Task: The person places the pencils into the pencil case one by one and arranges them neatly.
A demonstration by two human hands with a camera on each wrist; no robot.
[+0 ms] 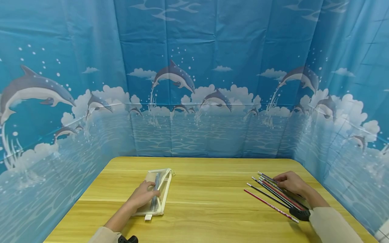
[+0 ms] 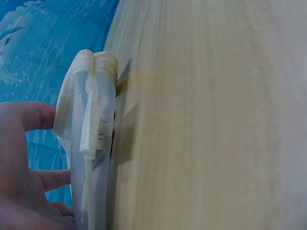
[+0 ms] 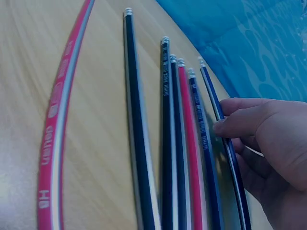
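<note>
A translucent pencil case [image 1: 164,201] with cream edging lies on the left of the table, a greyish strip [image 1: 155,192] showing along it. My left hand [image 1: 143,195] rests over the case, thumb and fingers spread. In the left wrist view, fingertips touch the near side of the pencil case [image 2: 91,143]. On the right, my right hand [image 1: 291,182] pinches a dark pencil [image 3: 216,108] between thumb and forefinger, at the far right of a row of pencils. Beside it lie several dark pencils [image 3: 139,129] and a red one [image 3: 187,110].
A red-and-white pencil [image 1: 270,205] lies apart, nearest the table's front. The yellow wooden table [image 1: 206,209] ends at a blue curtain [image 1: 212,135] printed with dolphins, which surrounds its back and sides. A white tag [image 1: 148,217] sticks out from the case's near end.
</note>
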